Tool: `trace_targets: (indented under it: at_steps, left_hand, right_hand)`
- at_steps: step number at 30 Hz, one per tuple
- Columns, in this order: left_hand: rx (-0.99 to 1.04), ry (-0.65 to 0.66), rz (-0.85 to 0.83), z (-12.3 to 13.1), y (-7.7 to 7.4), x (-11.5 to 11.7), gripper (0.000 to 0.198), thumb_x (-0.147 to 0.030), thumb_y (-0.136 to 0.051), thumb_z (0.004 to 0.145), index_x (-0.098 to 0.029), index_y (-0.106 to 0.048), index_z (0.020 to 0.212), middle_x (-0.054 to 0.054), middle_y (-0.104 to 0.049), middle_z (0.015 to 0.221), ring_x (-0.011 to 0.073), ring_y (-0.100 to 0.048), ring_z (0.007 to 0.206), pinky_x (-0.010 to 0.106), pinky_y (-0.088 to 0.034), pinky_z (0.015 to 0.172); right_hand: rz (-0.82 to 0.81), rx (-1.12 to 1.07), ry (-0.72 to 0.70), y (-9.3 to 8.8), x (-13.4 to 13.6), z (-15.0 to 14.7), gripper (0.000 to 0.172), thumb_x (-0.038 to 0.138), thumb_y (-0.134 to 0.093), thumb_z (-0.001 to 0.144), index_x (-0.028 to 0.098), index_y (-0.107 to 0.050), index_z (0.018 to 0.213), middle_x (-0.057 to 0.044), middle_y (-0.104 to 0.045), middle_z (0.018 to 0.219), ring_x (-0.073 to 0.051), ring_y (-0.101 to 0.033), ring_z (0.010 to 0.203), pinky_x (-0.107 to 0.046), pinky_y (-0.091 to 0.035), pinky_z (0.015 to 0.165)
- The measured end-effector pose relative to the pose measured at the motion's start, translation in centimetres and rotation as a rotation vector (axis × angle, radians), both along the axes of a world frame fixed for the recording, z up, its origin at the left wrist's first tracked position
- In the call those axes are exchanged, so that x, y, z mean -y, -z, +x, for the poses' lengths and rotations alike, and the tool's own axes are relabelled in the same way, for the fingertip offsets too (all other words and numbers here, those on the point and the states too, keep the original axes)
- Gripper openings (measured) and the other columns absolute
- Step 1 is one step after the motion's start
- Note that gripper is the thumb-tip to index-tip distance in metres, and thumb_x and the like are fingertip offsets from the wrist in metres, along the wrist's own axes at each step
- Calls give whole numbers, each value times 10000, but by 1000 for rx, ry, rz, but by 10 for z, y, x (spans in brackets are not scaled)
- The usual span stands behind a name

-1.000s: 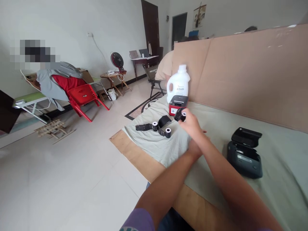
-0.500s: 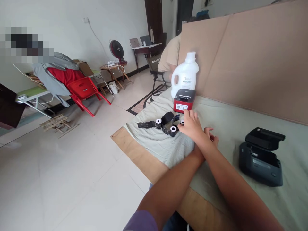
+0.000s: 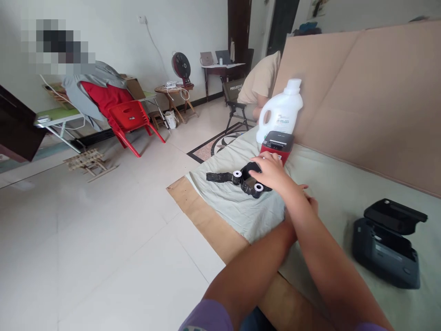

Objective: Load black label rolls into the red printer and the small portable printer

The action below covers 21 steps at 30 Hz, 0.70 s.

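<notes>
My arms are crossed. My right hand (image 3: 270, 171) reaches over from the right, thumb and fingers apart, above a looped black strip (image 3: 220, 177) with small white-ended rolls (image 3: 258, 187). It partly covers the strip and the red and black box-shaped device (image 3: 279, 139) behind it. I cannot make out anything held in this hand. My left hand (image 3: 312, 201) is on the cloth side beneath my right forearm. Only some fingertips of it show, so what it holds, if anything, is hidden.
A white jug (image 3: 280, 112) stands behind the red device, before a cardboard panel (image 3: 365, 92). A dark device with its lid raised (image 3: 386, 248) sits at right on the green cloth (image 3: 327, 184). Two people, a red chair (image 3: 129, 115) and a fan (image 3: 181, 66) are beyond the table.
The view has shifted, so everything sits further right and mostly lower. My right hand has moved left over the strip, its thumb and fingers spread wider, and now hides one white-ended roll.
</notes>
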<state>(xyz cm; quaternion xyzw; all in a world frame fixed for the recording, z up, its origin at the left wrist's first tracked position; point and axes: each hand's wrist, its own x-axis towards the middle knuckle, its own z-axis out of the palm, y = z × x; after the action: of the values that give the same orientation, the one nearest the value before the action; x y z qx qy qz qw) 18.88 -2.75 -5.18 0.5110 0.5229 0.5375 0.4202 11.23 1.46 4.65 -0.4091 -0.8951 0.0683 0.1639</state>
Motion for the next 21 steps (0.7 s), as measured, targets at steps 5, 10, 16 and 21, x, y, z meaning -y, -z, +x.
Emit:
trace_targets:
  at_steps: [5, 10, 16, 21]
  left_hand:
    - [-19, -124, -116, -9, -16, 12, 433, -147, -509, 868, -277, -506, 1281, 11, -630, 816, 202, -619, 737, 325, -475, 663]
    - [-122, -86, -92, -11, -20, 19, 459, -161, -495, 876, -288, -502, 1316, 5, -666, 843, 204, -631, 723, 315, -447, 608]
    - [-432, 57, 164, -4, -15, 32, 519, -237, -526, 864, -298, -483, 1378, -5, -720, 896, 212, -664, 694, 329, -466, 605]
    - [-611, 150, 321, 0, -11, 43, 516, -257, -503, 873, -283, -477, 1388, 0, -730, 911, 215, -672, 741, 318, -479, 643]
  right_hand:
    - [-71, 144, -110, 17, 4, -52, 116, 311, -707, 800, 223, -743, 866, -119, -536, 1328, -381, -393, 1200, -530, -324, 963]
    - [-7, -200, -284, 23, 13, -38, 242, 182, -608, 859, 275, -700, 1062, -67, -648, 1261, -310, -470, 1205, -478, -299, 987]
    - [-138, -538, -394, 19, 34, -8, 440, 71, -492, 832, 269, -664, 1185, -44, -682, 1241, -221, -586, 1184, -384, -396, 1028]
    - [-370, -806, -379, 22, 57, 15, 454, 111, -503, 804, 257, -658, 1204, -37, -673, 1262, -193, -635, 1149, -337, -480, 993]
